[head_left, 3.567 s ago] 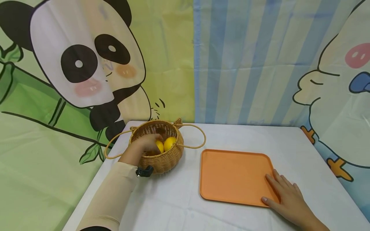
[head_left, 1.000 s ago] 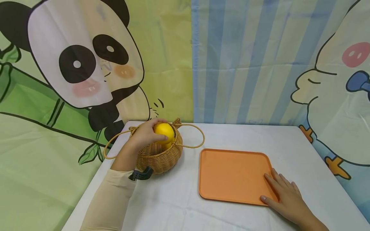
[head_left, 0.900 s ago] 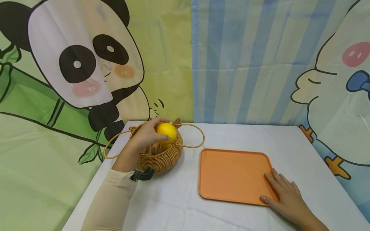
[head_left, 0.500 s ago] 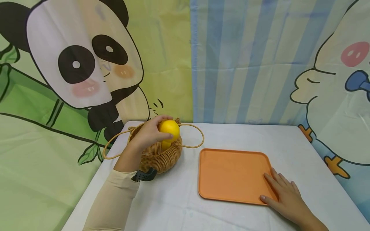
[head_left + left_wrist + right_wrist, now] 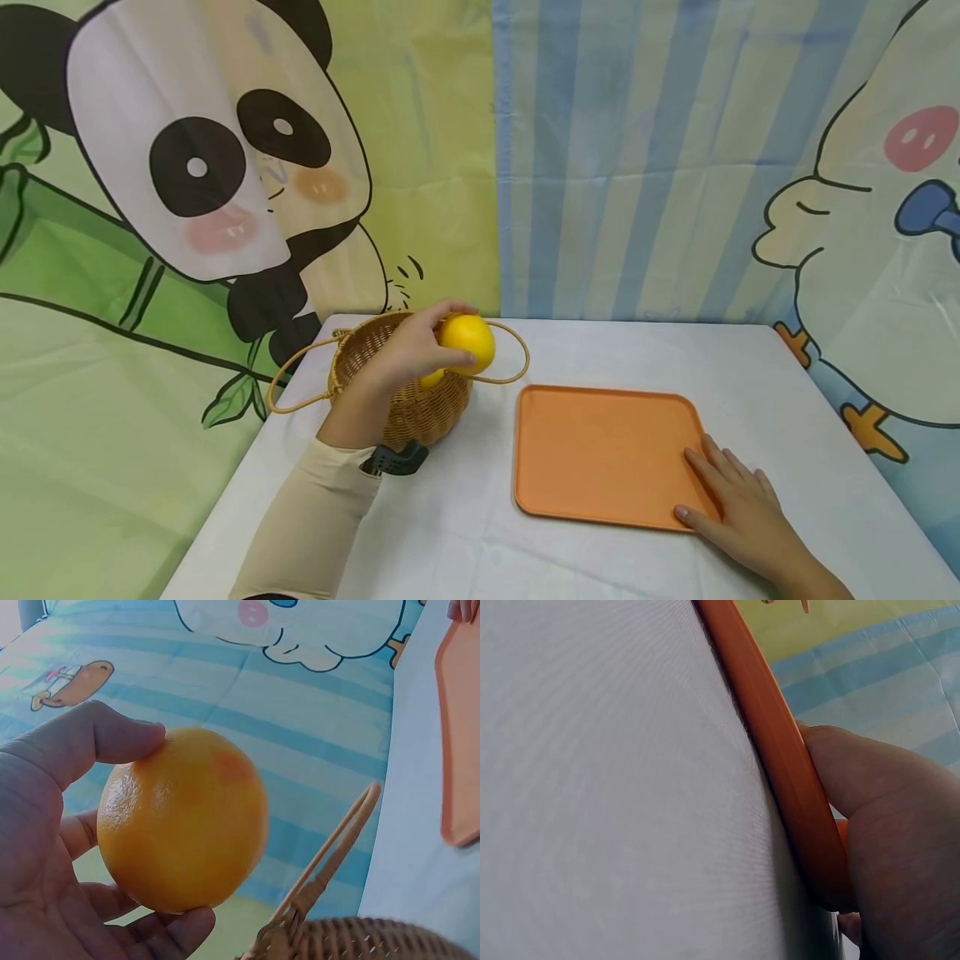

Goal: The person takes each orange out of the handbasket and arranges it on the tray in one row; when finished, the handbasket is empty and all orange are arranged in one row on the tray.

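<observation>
We find the yellow-orange citrus fruit (image 5: 467, 342) in the left hand (image 5: 412, 350), raised over the right rim of the wicker basket (image 5: 427, 412); the basket stands toward the far left corner of the table (image 5: 465, 517). The left thumb bears on one side of the fruit and curled fingers hold the opposite side, spread about as wide as the fruit itself; the left wrist view shows no contact between fruit and basket.

We judge the fruit light to moderate in weight, firm with slight give, and not fragile; its glossy, rounded skin may slip; we cannot tell whether it is real or a model. We consider a grip across its widest part sound, with light, even pressure and fingers partly underneath. The basket's right handle loop (image 5: 527, 354) lies close behind and could, in our view, catch the fruit.

A second yellow fruit (image 5: 432, 379) shows partly inside the basket; the orange tray (image 5: 600, 458) lies flat, right of the basket; the right hand (image 5: 750, 517) rests on the tray's right edge by its near corner, fingers extended and slightly parted, pinching nothing that we can see.
</observation>
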The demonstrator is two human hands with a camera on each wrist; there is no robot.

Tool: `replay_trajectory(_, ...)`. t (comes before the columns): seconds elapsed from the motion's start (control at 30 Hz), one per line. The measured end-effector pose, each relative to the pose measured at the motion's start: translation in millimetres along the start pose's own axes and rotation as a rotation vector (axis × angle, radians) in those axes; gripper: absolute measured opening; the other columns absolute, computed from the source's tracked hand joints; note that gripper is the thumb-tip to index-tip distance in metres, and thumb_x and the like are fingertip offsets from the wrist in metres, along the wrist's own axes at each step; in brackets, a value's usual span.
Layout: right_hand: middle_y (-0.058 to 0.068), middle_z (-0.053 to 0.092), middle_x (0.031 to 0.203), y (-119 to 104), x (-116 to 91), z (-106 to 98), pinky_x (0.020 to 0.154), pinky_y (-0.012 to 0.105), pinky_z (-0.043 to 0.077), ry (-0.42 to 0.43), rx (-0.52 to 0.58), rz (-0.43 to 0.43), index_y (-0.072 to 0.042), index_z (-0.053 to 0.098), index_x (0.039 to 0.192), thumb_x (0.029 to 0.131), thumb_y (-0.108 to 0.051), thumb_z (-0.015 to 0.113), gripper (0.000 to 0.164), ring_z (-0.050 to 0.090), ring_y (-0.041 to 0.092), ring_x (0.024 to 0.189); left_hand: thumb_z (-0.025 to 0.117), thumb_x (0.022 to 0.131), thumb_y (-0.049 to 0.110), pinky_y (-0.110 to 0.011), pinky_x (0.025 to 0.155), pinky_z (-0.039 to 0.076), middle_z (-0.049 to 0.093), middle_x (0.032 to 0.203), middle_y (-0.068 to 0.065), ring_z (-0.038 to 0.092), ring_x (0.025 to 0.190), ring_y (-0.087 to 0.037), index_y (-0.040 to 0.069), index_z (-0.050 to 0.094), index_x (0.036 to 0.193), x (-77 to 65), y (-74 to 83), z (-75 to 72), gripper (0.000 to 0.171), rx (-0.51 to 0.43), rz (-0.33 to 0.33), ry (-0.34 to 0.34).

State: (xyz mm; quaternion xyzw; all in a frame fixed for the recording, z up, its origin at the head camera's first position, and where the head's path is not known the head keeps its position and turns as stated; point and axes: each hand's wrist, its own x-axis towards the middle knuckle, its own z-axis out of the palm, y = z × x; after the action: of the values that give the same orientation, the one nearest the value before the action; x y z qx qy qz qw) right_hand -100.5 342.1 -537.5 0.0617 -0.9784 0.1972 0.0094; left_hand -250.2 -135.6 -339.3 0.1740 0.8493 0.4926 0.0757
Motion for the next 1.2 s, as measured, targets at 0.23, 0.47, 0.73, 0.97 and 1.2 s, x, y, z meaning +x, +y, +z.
replay_trajectory(0.23, 0.028, 0.02, 0.173, 0.7, 1.0, -0.2, 0.11, 0.087, 0.006, -0.005, -0.002, 0.005, -0.007, 0.041, 0.164, 0.092, -0.068, 0.072, 0.099, 0.025, 0.062, 0.148, 0.087, 0.081, 0.012, -0.043, 0.088, 0.057, 0.063, 0.131, -0.01, 0.064, 0.108, -0.032, 0.023, 0.062, 0.145, 6.9, 5.9, 25.0, 0.069, -0.051, 0.05, -0.052)
replay_trajectory(0.47, 0.027, 0.02, 0.173, 0.9, -0.1, -1.0, 0.11, 0.087, 0.005, 0.003, -0.001, 0.0, -0.008, 0.041, 0.164, 0.092, -0.067, 0.072, 0.098, 0.025, 0.062, 0.149, 0.087, 0.081, 0.016, -0.043, 0.086, 0.056, 0.063, 0.133, -0.004, 0.061, 0.11, -0.029, 0.027, 0.064, 0.143, 15.2, 7.6, 48.9, 0.067, -0.012, 0.088, -0.091)
replay_trajectory(0.73, 0.026, 0.019, 0.174, 2.5, 0.4, 0.3, 0.109, 0.087, 0.007, 0.01, -0.004, -0.009, -0.008, 0.04, 0.165, 0.093, -0.067, 0.071, 0.098, 0.025, 0.063, 0.148, 0.087, 0.08, 0.016, -0.042, 0.086, 0.055, 0.063, 0.133, -0.002, 0.061, 0.11, -0.029, 0.029, 0.065, 0.141, 20.7, 9.9, 69.8, 0.066, -0.051, 0.087, -0.134)
replay_trajectory(0.97, 0.027, 0.021, 0.173, 2.9, -0.5, 0.5, 0.109, 0.087, 0.007, 0.017, -0.003, -0.011, -0.008, 0.042, 0.164, 0.092, -0.065, 0.073, 0.097, 0.027, 0.063, 0.148, 0.087, 0.081, 0.016, -0.04, 0.088, 0.056, 0.062, 0.135, 0.003, 0.062, 0.11, -0.025, 0.028, 0.065, 0.141, 25.5, 11.8, 91.5, 0.065, -0.035, 0.136, -0.184)
replay_trajectory(1.2, 0.027, 0.021, 0.173, 0.7, 1.6, -0.3, 0.109, 0.087, 0.007, 0.004, -0.009, 0.006, -0.007, 0.041, 0.164, 0.092, -0.069, 0.071, 0.099, 0.026, 0.063, 0.148, 0.089, 0.082, 0.012, -0.036, 0.089, 0.056, 0.063, 0.135, 0.005, 0.061, 0.112, -0.021, 0.028, 0.064, 0.142, 30.2, 8.6, 119.2, 0.066, -0.079, 0.16, -0.239)
